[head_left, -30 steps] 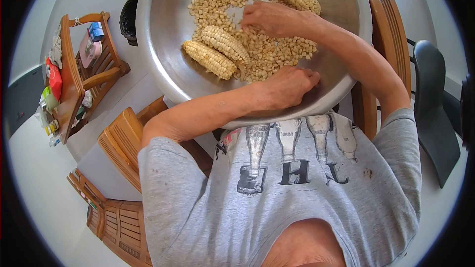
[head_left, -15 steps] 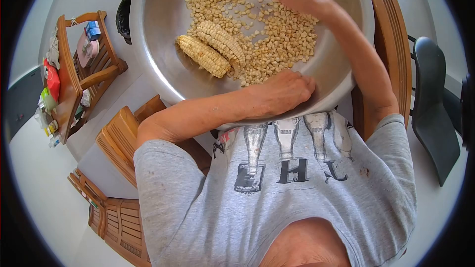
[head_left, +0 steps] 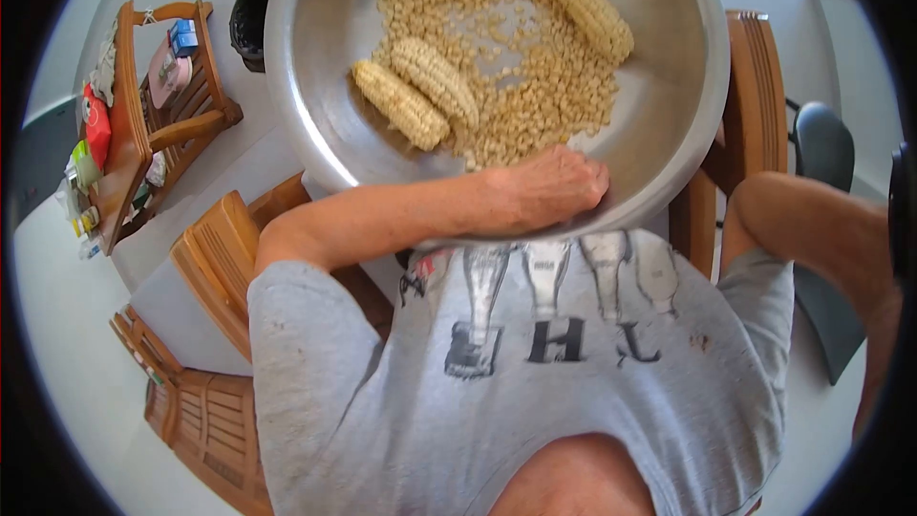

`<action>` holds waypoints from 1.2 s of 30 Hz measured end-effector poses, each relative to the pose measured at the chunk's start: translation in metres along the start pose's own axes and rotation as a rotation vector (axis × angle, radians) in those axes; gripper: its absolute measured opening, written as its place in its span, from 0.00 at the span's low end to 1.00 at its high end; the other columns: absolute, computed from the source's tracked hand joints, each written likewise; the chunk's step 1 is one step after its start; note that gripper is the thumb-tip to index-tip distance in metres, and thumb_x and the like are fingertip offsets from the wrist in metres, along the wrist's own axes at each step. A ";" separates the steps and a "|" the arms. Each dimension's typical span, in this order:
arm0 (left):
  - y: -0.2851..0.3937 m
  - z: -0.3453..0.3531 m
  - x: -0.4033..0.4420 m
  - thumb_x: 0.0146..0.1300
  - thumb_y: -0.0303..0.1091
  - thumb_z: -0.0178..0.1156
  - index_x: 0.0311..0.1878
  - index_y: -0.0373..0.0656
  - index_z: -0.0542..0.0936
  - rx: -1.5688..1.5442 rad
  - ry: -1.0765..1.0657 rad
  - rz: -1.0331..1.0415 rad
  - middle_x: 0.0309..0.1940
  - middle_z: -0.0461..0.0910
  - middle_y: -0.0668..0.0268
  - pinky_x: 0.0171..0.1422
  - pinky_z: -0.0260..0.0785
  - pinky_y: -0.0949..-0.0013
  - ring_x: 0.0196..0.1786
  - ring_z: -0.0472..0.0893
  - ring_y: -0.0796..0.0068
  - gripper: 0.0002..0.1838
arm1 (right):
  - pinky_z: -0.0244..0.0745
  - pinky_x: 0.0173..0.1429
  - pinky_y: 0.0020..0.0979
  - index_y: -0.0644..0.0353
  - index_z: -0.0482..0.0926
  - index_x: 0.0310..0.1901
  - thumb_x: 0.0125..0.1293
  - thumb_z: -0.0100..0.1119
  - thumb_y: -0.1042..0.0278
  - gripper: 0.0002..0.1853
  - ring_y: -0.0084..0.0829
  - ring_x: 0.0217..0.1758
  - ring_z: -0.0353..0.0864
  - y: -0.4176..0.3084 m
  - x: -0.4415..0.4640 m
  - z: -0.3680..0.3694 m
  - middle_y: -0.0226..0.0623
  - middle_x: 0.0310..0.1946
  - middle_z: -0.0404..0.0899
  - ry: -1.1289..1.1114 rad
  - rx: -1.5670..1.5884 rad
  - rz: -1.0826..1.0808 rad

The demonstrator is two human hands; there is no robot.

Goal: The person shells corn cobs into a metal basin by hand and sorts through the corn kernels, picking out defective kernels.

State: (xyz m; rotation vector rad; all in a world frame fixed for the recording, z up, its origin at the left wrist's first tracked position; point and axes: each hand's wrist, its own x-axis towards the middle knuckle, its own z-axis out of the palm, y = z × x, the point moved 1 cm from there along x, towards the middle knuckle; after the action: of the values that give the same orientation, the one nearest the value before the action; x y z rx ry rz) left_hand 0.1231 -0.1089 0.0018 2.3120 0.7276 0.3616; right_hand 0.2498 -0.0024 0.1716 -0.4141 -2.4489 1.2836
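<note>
A large metal basin [head_left: 683, 105] holds loose pale corn kernels [head_left: 535, 129], spread in a rough ring. Two ears of corn [head_left: 399, 105] [head_left: 435, 81] lie side by side at the left of the kernels. A third ear of corn [head_left: 590, 8] rests on their upper right edge. My left hand [head_left: 552, 186] is closed in a fist inside the basin's near side, just below the kernels. Its fingers curl out of sight, so whatever they may hold is hidden. My right forearm [head_left: 874, 277] bends away outside the basin at the right edge, and the hand itself does not show.
Wooden chairs [head_left: 215, 277] stand at the left and a wooden chair back [head_left: 755, 86] at the right. A dark chair [head_left: 823, 148] is beyond it. A black bin [head_left: 250, 19] sits left of the basin, near a wooden stand [head_left: 134, 134] with assorted items.
My right hand has left the basin and swung out past the right edge. An ear of corn now shows where that arm was. My left fist stays in place; the view has shifted slightly.
</note>
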 end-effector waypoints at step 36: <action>0.017 0.013 0.007 0.48 0.28 0.53 0.30 0.30 0.73 0.210 0.023 0.048 0.24 0.75 0.58 0.31 0.70 0.68 0.28 0.78 0.65 0.09 | 0.74 0.34 0.35 0.65 0.75 0.28 0.56 0.51 0.77 0.04 0.39 0.30 0.78 0.135 0.071 0.102 0.44 0.27 0.76 -0.193 -0.363 0.051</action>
State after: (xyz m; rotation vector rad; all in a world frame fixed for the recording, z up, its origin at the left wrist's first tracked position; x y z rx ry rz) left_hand 0.1414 -0.1220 0.0040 2.5302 0.7531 0.3490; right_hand 0.1550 0.0262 0.0173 -0.4642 -2.8628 0.9308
